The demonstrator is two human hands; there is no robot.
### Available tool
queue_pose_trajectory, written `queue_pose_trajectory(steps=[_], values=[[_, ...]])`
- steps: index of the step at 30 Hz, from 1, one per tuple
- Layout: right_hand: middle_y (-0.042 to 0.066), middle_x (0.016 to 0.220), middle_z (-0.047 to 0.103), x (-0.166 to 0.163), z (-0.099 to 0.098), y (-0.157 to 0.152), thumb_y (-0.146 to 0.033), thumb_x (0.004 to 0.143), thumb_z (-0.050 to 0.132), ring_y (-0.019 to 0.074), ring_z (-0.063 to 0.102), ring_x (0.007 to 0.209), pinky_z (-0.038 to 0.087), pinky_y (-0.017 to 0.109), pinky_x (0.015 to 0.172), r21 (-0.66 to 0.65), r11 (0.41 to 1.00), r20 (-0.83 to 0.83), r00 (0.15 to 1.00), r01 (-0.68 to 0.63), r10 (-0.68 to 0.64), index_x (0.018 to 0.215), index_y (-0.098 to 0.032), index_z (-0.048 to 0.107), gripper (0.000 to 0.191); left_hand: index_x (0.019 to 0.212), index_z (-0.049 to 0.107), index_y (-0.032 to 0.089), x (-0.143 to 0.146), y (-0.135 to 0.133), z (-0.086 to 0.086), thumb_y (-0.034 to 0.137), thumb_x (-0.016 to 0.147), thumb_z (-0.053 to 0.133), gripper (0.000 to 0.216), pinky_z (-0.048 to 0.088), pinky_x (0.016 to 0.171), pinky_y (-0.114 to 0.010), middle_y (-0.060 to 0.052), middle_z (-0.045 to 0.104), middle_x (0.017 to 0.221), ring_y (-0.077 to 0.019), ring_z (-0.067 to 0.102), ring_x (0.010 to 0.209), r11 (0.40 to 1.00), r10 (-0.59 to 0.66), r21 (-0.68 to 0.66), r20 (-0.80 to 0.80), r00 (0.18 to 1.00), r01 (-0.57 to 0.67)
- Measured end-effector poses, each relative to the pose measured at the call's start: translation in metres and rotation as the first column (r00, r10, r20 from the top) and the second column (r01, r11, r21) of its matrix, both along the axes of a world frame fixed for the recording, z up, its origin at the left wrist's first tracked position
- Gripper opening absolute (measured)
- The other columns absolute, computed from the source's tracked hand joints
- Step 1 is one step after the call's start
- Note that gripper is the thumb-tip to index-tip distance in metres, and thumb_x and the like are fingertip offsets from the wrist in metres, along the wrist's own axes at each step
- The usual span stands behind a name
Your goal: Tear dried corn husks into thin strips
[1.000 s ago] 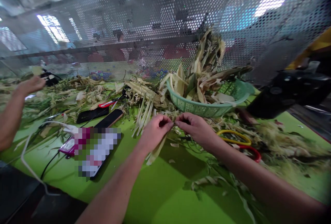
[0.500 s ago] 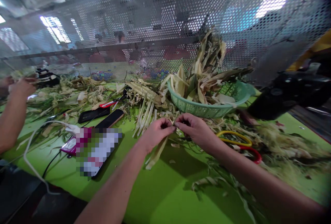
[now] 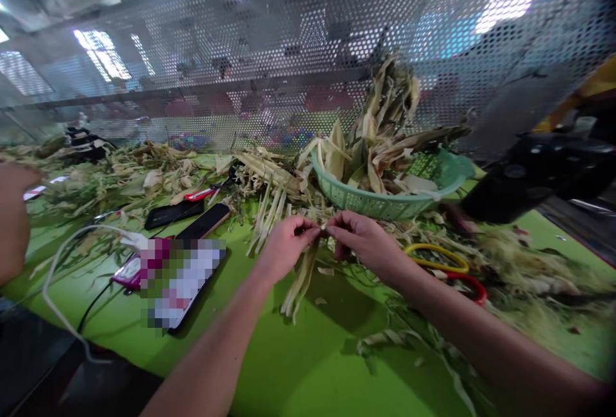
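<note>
My left hand [image 3: 287, 246] and my right hand [image 3: 362, 240] meet over the green table [image 3: 298, 359], both pinching the top of a pale strip of corn husk [image 3: 301, 279]. The strip hangs down from my fingers toward me and looks split into narrow strands. Just behind my hands lie several loose husk strips [image 3: 269, 208]. Behind them stands a green plastic basket [image 3: 385, 202] heaped with husks.
A phone [image 3: 185, 279] and another dark phone [image 3: 173, 213] lie at left with a white cable [image 3: 67, 240]. Scissors with yellow and red handles [image 3: 450, 266] lie right of my hands. Another person's arm [image 3: 12, 218] shows at far left. A perforated metal screen [image 3: 289, 58] backs the table.
The husk strip in my fingers has come apart into more strands and hangs lower. The other person's hand at far left has dropped and drawn back toward the edge.
</note>
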State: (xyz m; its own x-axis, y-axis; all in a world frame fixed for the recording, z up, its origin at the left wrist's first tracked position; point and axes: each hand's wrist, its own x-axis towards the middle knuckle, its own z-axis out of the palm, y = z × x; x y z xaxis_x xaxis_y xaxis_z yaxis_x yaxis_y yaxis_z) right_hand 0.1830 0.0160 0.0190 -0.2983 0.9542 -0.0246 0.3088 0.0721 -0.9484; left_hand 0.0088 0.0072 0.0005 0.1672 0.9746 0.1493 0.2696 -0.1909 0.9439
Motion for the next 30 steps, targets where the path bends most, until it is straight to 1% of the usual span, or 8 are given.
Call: queue_pose_trajectory(steps=[3,7,12,17,21,25,28,30], values=[[-0.003,0.054,0.06,0.0,0.0,0.001,-0.037,0.081,0.056,0.0128,0.058,0.049,0.043,0.024,0.05,-0.048,0.999,-0.05,0.999,-0.013,0.011,0.079,-0.02,0.052,0.017,0.085,0.067,0.019,0.0,0.0,0.0,0.029,0.086,0.059,0.013,0.047,0.076,-0.033,-0.004,0.07,0.087,-0.0192,0.062,0.082,0.999,0.027,0.038,-0.009,1.0,-0.026],[-0.002,0.065,0.063,0.0,-0.001,0.002,-0.038,0.078,0.061,0.0129,0.062,0.055,0.049,0.026,0.056,-0.112,0.993,-0.163,0.986,-0.047,0.028,0.077,-0.02,0.051,0.021,0.084,0.064,0.02,0.0,0.001,-0.002,0.031,0.088,0.056,0.015,0.045,0.073,-0.032,-0.002,0.067,0.081,-0.0183,0.059,0.076,0.993,0.088,0.084,-0.067,0.994,-0.082],[-0.004,0.065,0.058,0.001,-0.004,0.004,-0.038,0.077,0.064,0.0111,0.057,0.057,0.05,0.026,0.057,-0.054,0.997,-0.197,0.979,-0.06,0.049,0.077,-0.019,0.053,0.023,0.085,0.061,0.02,-0.001,0.003,-0.005,0.033,0.089,0.054,0.016,0.044,0.074,-0.032,-0.002,0.065,0.081,-0.0187,0.058,0.077,0.99,0.101,0.102,-0.076,0.992,-0.093],[-0.002,0.069,0.058,0.003,-0.006,0.006,-0.038,0.076,0.066,0.0119,0.055,0.061,0.05,0.026,0.058,-0.008,0.995,-0.21,0.973,-0.095,0.091,0.089,-0.018,0.058,0.025,0.083,0.058,0.02,-0.001,0.001,-0.007,0.034,0.09,0.052,0.016,0.04,0.07,-0.03,-0.002,0.063,0.08,-0.0177,0.056,0.074,0.974,0.175,0.168,-0.115,0.978,-0.154],[-0.001,0.071,0.058,0.007,-0.003,0.008,-0.038,0.079,0.063,0.0114,0.053,0.058,0.046,0.025,0.056,0.082,0.994,-0.114,0.99,-0.078,0.087,0.091,-0.018,0.062,0.024,0.084,0.056,0.02,-0.001,-0.003,-0.006,0.031,0.092,0.049,0.015,0.036,0.067,-0.029,-0.003,0.062,0.083,-0.0175,0.054,0.075,0.942,0.262,0.273,-0.23,0.937,-0.196],[-0.001,0.069,0.061,0.013,0.002,0.008,-0.041,0.084,0.058,0.0134,0.053,0.059,0.041,0.025,0.056,0.182,0.979,0.121,0.99,-0.095,0.074,0.096,-0.02,0.068,0.027,0.085,0.055,0.019,-0.004,-0.003,-0.002,0.03,0.093,0.046,0.016,0.033,0.066,-0.028,-0.003,0.061,0.082,-0.0169,0.052,0.074,0.925,0.317,0.302,-0.273,0.908,-0.231],[-0.001,0.071,0.066,0.017,0.004,0.011,-0.043,0.085,0.057,0.0158,0.056,0.064,0.039,0.026,0.06,0.282,0.953,0.277,0.96,-0.109,0.028,0.087,-0.021,0.071,0.027,0.083,0.055,0.019,-0.008,0.0,-0.002,0.031,0.093,0.047,0.018,0.034,0.067,-0.029,-0.002,0.058,0.078,-0.0159,0.049,0.072,0.927,0.327,0.263,-0.227,0.917,-0.266],[0.0,0.072,0.067,0.019,0.004,0.014,-0.043,0.084,0.057,0.0175,0.058,0.069,0.04,0.027,0.064,0.324,0.94,0.308,0.951,-0.106,0.001,0.082,-0.02,0.07,0.026,0.08,0.056,0.019,-0.009,0.003,-0.003,0.035,0.091,0.05,0.02,0.036,0.068,-0.028,-0.001,0.056,0.075,-0.0154,0.05,0.072,0.955,0.269,0.153,-0.091,0.959,-0.254]])
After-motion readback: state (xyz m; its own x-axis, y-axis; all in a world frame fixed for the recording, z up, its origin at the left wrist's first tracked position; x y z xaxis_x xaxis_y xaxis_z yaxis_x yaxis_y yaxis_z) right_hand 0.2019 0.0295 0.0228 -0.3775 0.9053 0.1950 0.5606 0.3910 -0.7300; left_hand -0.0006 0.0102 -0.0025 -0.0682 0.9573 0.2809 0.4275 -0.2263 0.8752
